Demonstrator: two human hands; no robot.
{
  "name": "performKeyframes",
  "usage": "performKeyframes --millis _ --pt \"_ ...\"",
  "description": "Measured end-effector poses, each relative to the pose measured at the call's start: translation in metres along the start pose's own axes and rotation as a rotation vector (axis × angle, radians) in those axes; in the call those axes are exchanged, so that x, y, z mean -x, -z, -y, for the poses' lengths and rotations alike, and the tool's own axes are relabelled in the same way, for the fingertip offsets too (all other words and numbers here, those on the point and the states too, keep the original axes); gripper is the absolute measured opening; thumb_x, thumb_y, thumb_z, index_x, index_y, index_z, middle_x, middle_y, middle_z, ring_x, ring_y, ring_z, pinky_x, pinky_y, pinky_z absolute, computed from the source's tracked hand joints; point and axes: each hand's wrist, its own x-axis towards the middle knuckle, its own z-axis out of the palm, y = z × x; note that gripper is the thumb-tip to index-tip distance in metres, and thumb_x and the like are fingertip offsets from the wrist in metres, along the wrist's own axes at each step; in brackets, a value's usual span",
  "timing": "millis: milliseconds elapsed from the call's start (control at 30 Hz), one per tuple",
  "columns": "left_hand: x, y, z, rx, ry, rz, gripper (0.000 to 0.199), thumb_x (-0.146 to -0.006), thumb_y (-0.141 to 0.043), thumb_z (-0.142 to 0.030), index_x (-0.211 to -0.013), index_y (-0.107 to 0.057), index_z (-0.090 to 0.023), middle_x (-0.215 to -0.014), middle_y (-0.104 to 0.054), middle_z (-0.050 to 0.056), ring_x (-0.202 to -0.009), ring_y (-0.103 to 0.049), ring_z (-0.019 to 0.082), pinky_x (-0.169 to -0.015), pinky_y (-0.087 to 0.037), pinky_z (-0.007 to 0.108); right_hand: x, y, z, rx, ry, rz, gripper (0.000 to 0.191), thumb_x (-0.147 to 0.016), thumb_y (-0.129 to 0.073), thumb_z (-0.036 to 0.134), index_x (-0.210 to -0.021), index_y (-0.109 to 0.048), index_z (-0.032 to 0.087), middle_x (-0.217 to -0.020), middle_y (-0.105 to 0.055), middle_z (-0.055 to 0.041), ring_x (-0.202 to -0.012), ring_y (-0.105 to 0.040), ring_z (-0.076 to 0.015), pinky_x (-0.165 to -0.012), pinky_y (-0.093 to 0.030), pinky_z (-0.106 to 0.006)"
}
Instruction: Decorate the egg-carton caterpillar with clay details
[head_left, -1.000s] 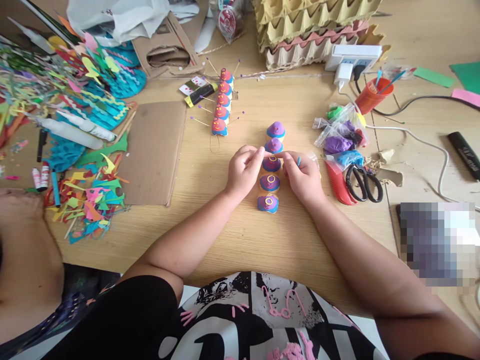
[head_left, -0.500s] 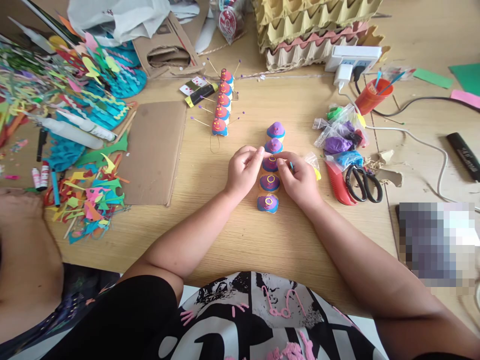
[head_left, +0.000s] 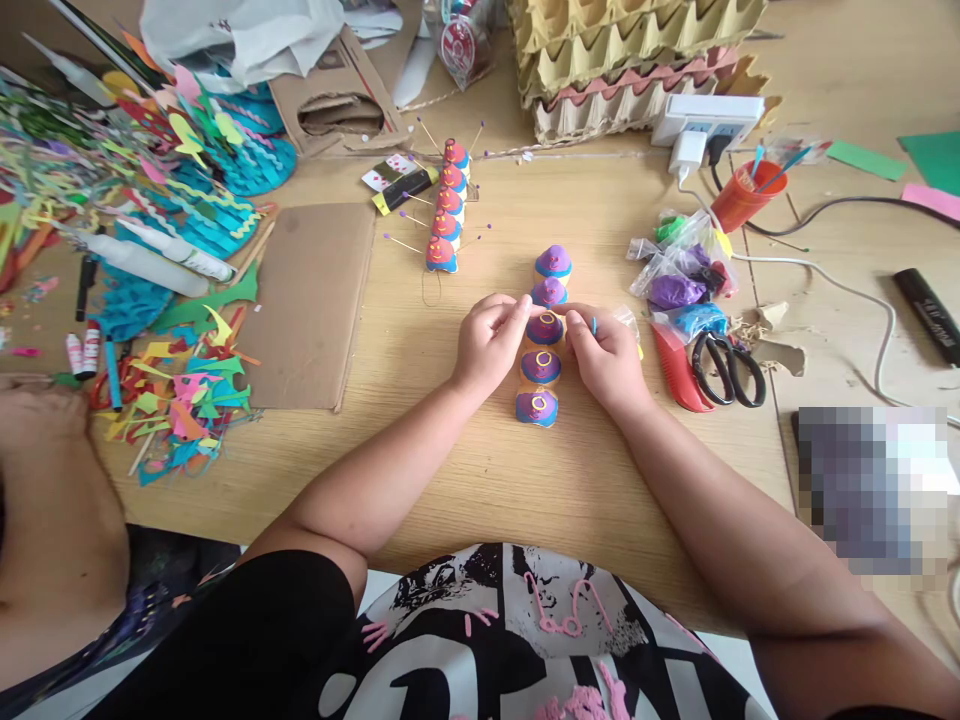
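Bare tabletop (head_left: 495, 485) nearside, painted cups (head_left: 540, 367) beyond

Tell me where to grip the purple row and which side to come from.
Pinch the nearest bump of the purple row by its blue lower edges, probably best from the near side: that end sits clear of the left hand and right hand, and its top bears a yellow ring best left untouched.

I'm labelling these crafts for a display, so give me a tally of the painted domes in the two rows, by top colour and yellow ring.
Purple-topped domes with a yellow ring: 3
Purple-topped domes without one: 2
Red-topped domes: 5
Total: 10
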Motion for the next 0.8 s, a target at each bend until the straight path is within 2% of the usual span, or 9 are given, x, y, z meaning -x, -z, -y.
performKeyframes --millis 100,200,300,367,433,533,700,800 --pt "-0.0004 -0.0001 0.0007 0.026 -0.001 -0.013 0.057 -0.103 -0.052 -0.068 -0.089 -0.084 -0.023 -0.091 -0.08 0.006 -0.092 -0.076 0.018 -0.089 -0.058 0.033 -0.0007 0.0007 -0.0021 -0.01 -0.02 0.009 0.037 -0.101 -0.059 0.054 -0.102 -0.08 0.024 -0.072 -0.065 -0.0008 -0.079 -0.065 -0.0199 -0.082 -0.055 -0.037" --pt "-0.0015 -0.0006 0.0024 0.048 0.008 -0.053 0.057 -0.102 -0.053 -0.071 -0.093 -0.083 -0.023 -0.092 -0.08 0.006 -0.092 -0.075 0.017 -0.087 -0.058 0.032 -0.0024 0.0022 -0.0064 -0.148 -0.087 -0.034 0.034 -0.1 -0.058 0.054 -0.104 -0.076 0.025 -0.07 -0.056 0.0022 -0.064 -0.053 -0.0146 -0.066 -0.048 -0.031" --pt "-0.0028 -0.0011 0.0041 0.056 0.03 -0.083 0.059 -0.1 -0.053 -0.074 -0.095 -0.082 -0.023 -0.096 -0.081 0.006 -0.093 -0.076 0.017 -0.089 -0.058 0.032 -0.0036 0.0041 -0.009 -0.274 -0.141 -0.081 0.023 -0.097 -0.059 0.043 -0.109 -0.07 0.027 -0.074 -0.055 0.0026 -0.059 -0.046 -0.013 -0.057 -0.041 -0.029" --pt "-0.0035 -0.0014 0.0051 0.073 0.044 -0.096 0.059 -0.1 -0.053 -0.074 -0.096 -0.081 -0.023 -0.099 -0.082 0.006 -0.095 -0.076 0.017 -0.09 -0.058 0.032 -0.0042 0.0052 -0.0085 -0.321 -0.152 -0.1 0.022 -0.09 -0.061 0.031 -0.11 -0.067 0.028 -0.078 -0.056 0.0019 -0.061 -0.046 -0.0135 -0.055 -0.039 -0.028" --pt "-0.004 -0.0017 0.006 0.106 0.062 -0.108 0.057 -0.099 -0.055 -0.074 -0.097 -0.081 -0.023 -0.1 -0.082 0.006 -0.095 -0.076 0.017 -0.09 -0.059 0.032 -0.0049 0.0061 -0.0069 -0.382 -0.161 -0.11 0.031 -0.078 -0.059 0.021 -0.107 -0.065 0.029 -0.084 -0.06 0.0005 -0.064 -0.049 -0.0138 -0.054 -0.037 -0.027" --pt "-0.0047 -0.0021 0.0072 0.142 0.089 -0.121 0.055 -0.098 -0.057 -0.073 -0.097 -0.08 -0.023 -0.101 -0.083 0.006 -0.093 -0.075 0.017 -0.09 -0.059 0.032 -0.0062 0.0069 -0.0044 -0.464 -0.198 -0.124 0.04 -0.067 -0.055 0.014 -0.104 -0.061 0.028 -0.095 -0.065 -0.0016 -0.07 -0.055 -0.0139 -0.052 -0.034 -0.026" --pt "-0.0045 -0.0022 0.0073 0.116 0.108 -0.109 0.053 -0.1 -0.055 -0.071 -0.099 -0.079 -0.024 -0.103 -0.083 0.006 -0.095 -0.076 0.017 -0.091 -0.059 0.032 -0.0069 0.0063 -0.0048 -0.476 -0.217 -0.107 0.035 -0.074 -0.059 0.017 -0.107 -0.056 0.028 -0.104 -0.071 -0.0023 -0.074 -0.061 -0.0125 -0.052 -0.035 -0.024" --pt "-0.0036 -0.0017 0.0055 0.105 0.094 -0.094 0.053 -0.101 -0.054 -0.07 -0.1 -0.079 -0.024 -0.104 -0.082 0.007 -0.097 -0.076 0.017 -0.091 -0.059 0.032 -0.0062 0.0059 -0.0068 -0.452 -0.169 -0.074 0.027 -0.084 -0.064 0.028 -0.109 -0.053 0.028 -0.109 -0.074 -0.0032 -0.075 -0.063 -0.012 -0.053 -0.036 -0.024"
